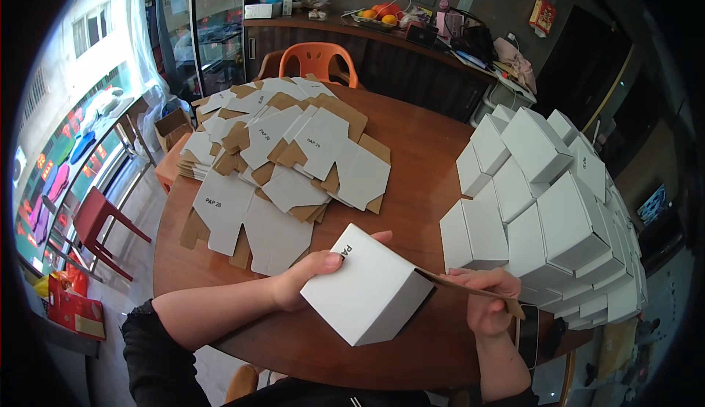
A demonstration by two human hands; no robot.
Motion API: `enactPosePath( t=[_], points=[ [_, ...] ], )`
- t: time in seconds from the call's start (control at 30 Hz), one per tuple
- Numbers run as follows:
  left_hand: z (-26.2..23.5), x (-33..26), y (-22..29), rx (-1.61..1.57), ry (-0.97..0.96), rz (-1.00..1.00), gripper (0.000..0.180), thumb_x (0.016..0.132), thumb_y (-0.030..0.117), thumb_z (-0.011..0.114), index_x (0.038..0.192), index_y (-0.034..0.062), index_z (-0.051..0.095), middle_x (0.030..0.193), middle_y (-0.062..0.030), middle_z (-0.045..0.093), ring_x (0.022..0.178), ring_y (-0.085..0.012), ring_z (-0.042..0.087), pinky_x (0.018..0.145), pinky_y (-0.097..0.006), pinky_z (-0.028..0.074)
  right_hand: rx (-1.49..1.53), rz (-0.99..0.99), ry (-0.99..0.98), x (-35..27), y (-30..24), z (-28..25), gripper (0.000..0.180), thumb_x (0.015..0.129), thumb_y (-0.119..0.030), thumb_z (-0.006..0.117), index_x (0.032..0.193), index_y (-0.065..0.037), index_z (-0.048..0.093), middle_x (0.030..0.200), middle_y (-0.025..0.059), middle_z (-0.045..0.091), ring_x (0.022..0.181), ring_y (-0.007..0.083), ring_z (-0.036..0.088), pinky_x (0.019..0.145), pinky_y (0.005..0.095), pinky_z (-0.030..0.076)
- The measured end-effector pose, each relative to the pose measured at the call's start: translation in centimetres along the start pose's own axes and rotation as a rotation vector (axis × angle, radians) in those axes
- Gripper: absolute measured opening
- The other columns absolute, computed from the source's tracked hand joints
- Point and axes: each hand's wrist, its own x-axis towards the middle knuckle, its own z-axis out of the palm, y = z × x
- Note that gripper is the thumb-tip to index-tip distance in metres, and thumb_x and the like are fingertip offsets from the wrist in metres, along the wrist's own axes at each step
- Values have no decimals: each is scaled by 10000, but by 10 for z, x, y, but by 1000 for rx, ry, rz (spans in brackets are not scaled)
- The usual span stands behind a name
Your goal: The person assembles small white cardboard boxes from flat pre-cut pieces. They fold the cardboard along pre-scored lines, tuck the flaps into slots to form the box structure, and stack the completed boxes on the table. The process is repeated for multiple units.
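Observation:
Between my hands, over the near part of the round table, is a white cardboard box (361, 284), tilted, with black print on one face. My left hand (307, 275) grips its left side, the thumb lying on the printed face and the other fingers mostly hidden behind it. At the box's right, a flap with a brown inner side (470, 286) sticks out. My right hand (490, 297) holds that flap near its outer end, with fingers along its upper side.
Flat, unfolded white-and-brown box blanks (294, 150) lie heaped on the wooden table (411, 179) at the left and back. Folded white boxes (529, 194) are stacked high at the right. Beyond the table stand an orange chair (317, 60) and a sideboard (396, 66). A dark phone-like slab (528, 337) lies by my right wrist.

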Motion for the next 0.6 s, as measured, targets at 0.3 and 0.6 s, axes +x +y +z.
enactPosePath(
  t=[0.3, 0.6],
  points=[
    [5, 1, -3, 5, -192, -162, 1283, 699, 656, 753, 1649, 80, 112, 1549, -215, 419, 1399, -329, 479, 1171, -431, 363, 436, 269, 22, -11, 22, -18, 621, 992, -522, 602, 1204, 62, 575, 888, 192, 730, 831, 313, 737, 973, 509, 549],
    [-17, 4, -24, -32, -256, -281, 1173, 777, 693, 667, 1635, 59, 180, 1567, -216, 412, 1414, -341, 466, 1179, -457, 350, 135, 680, 104, -13, 35, 18, 727, 1029, -620, 463, 1426, -11, 454, 1025, 137, 701, 884, 205, 686, 826, 342, 535]
  ],
)
